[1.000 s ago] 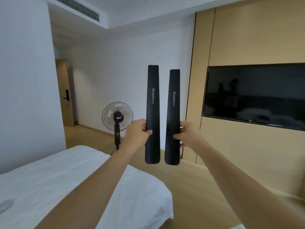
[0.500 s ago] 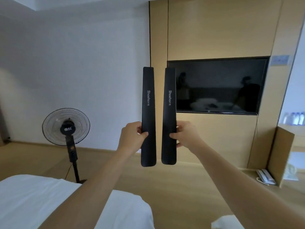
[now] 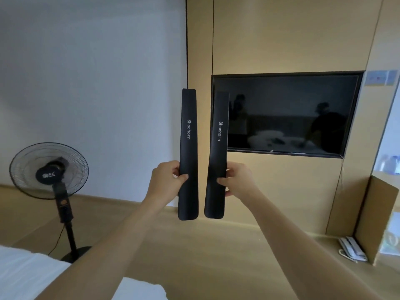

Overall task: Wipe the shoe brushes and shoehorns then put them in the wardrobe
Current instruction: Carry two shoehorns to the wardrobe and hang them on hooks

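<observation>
Two long black shoehorns, each printed "Shoehorn", stand upright side by side in front of me. My left hand (image 3: pixel 165 182) grips the left shoehorn (image 3: pixel 188 135) near its lower third. My right hand (image 3: pixel 239 180) grips the right shoehorn (image 3: pixel 219 137) at about the same height. A narrow gap separates the two shoehorns, and the right one leans slightly. No shoe brush, cloth or wardrobe is in view.
A standing fan (image 3: pixel 49 169) is on the wooden floor at the left. A wall-mounted TV (image 3: pixel 292 113) sits in the wood panelling ahead. White bedding (image 3: pixel 28 276) lies at the lower left. A telephone (image 3: pixel 351 249) and a cardboard box (image 3: pixel 376 221) are at the right.
The view has swung to the right: the fan has slid leftward and the TV has come to the centre-right. Both hands keep the same hold on the shoehorns.
</observation>
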`<state>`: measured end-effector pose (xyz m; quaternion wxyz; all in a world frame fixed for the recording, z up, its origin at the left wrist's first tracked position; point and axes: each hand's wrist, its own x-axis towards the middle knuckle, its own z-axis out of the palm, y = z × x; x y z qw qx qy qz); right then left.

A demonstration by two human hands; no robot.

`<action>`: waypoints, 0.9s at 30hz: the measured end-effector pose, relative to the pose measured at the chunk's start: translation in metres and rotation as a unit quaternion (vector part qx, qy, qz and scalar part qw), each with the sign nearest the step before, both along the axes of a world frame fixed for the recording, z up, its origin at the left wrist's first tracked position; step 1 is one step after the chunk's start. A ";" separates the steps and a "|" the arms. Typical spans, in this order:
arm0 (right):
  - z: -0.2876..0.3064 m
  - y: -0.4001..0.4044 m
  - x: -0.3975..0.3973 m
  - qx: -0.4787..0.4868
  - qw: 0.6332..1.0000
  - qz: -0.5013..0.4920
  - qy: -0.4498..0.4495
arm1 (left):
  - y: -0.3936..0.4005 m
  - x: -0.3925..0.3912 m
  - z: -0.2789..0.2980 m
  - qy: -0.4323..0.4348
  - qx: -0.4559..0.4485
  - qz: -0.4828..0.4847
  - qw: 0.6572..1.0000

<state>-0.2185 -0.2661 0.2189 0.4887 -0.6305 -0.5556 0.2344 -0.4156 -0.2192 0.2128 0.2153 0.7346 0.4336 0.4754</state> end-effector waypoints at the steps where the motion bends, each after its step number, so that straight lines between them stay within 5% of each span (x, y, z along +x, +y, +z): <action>1: 0.002 0.013 0.013 -0.004 1.000 0.006 -0.001 | 0.012 0.011 0.001 -0.004 0.000 0.005 1.000; 17: -0.009 0.205 0.141 0.008 0.998 0.059 -0.025 | 0.178 0.121 -0.001 -0.034 -0.018 0.020 0.999; 27: 0.005 0.381 0.163 0.044 0.994 0.078 -0.060 | 0.353 0.142 0.011 -0.057 0.000 0.015 0.998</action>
